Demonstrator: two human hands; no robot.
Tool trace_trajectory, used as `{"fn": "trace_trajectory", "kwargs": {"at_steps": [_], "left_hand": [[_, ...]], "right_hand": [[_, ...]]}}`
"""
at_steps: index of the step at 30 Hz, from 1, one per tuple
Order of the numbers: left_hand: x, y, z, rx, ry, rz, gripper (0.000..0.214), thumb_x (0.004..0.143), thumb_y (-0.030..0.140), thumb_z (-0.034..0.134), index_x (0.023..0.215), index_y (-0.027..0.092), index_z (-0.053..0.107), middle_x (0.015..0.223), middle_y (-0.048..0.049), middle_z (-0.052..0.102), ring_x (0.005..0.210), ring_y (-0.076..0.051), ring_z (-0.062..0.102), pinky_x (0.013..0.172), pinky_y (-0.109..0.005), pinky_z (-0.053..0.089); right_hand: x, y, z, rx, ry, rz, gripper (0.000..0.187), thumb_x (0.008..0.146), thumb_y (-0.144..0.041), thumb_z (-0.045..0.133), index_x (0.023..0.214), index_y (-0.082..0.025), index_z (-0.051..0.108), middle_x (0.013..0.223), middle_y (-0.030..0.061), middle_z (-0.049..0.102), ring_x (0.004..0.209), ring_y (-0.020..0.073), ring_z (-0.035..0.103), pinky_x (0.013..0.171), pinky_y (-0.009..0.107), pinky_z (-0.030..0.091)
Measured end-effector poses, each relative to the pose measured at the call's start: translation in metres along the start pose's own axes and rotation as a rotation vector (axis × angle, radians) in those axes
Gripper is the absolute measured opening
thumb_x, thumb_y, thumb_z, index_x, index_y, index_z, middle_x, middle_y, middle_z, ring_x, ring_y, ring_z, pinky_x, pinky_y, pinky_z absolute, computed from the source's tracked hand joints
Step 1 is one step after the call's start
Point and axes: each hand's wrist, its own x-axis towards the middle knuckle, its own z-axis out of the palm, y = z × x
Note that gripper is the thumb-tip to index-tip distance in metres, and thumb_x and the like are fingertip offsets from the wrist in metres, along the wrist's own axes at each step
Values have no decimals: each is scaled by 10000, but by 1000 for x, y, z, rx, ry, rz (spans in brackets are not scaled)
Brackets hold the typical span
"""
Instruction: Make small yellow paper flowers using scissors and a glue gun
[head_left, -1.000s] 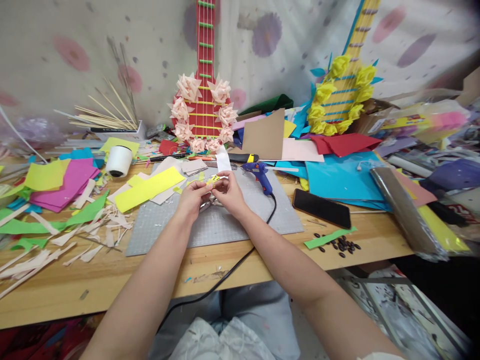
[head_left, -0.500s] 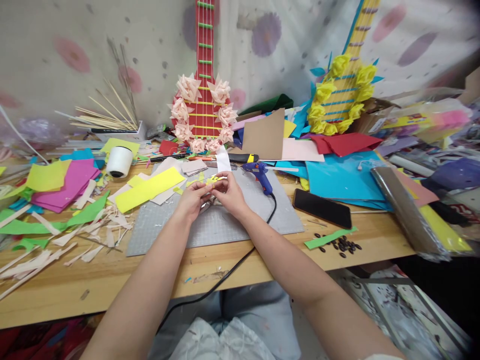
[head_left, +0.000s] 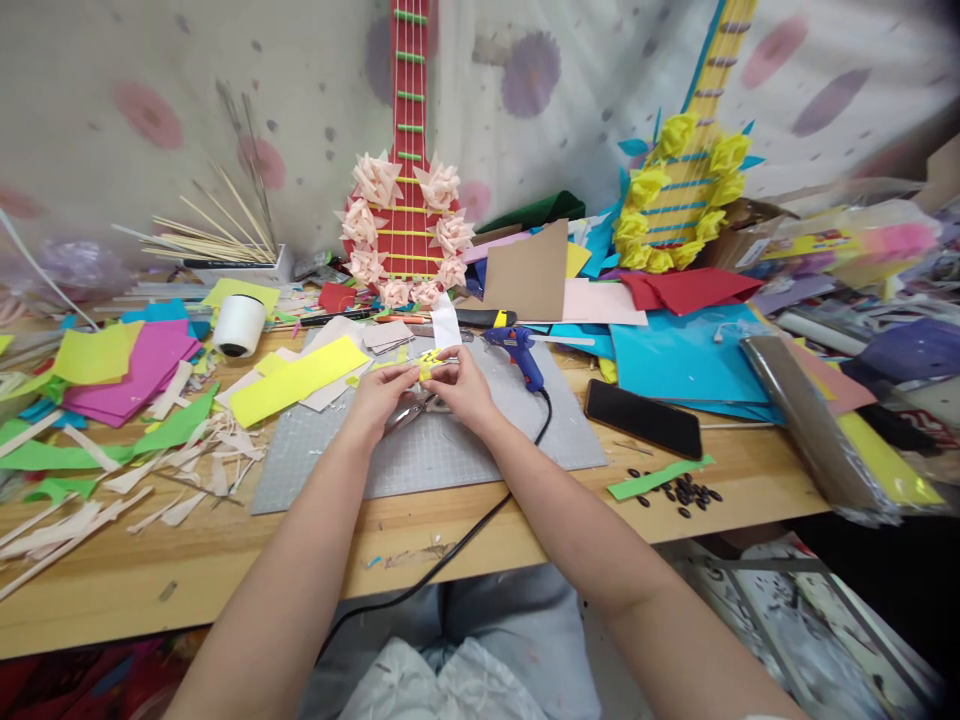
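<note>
Over the grey cutting mat [head_left: 480, 450], my left hand [head_left: 377, 398] and my right hand [head_left: 463, 388] meet fingertip to fingertip. Both pinch a small yellow paper piece [head_left: 429, 357] with a notched upper edge, partly covered by my fingers. Beneath them on the mat lies a metal tool [head_left: 409, 413], partly hidden, so I cannot tell its kind. A wide yellow paper strip [head_left: 300, 380] rests to the left of my left hand. Beyond my right hand is a blue glue gun [head_left: 517, 352], its black cord [head_left: 480, 520] trailing toward me.
A black phone [head_left: 643, 418] and dark beads [head_left: 686, 490] lie on the right. Paper scraps [head_left: 187, 460] and a white spool-like roll [head_left: 239, 325] are on the left. Behind stand a red paper guitar [head_left: 409, 225] with pink flowers and a yellow one [head_left: 679, 200].
My fingers have shifted slightly around the yellow paper piece, and more of its notched edge shows. More of the metal tool below is visible.
</note>
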Motion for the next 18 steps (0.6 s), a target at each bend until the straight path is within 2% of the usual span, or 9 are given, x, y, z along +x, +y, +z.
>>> {"fn": "trace_trajectory", "kwargs": {"at_steps": [6,11,18], "left_hand": [[1,0,0,-30,13,-17,301,460,339,770,673,139,698,741,-70,665,628,-118,556,559,-221,432],[-1,3,1,-54,15,-68,318,502,396,740,685,140,694,730,-67,654,631,-116,546,571,-239,462],[-1,0,2,114,80,73,231,504,332,730,649,154,708,695,-50,670,628,-134,556,591,-243,429]], "right_hand": [[1,2,1,56,-21,23,378,574,-202,668,851,-222,412,622,-92,582,558,81,578,565,221,461],[3,5,1,72,-19,41,379,573,-190,663,842,-223,398,624,-93,584,537,83,578,536,221,464],[-2,0,1,-33,-36,-54,353,611,-214,642,881,-223,413,675,-66,584,623,94,589,626,246,474]]}}
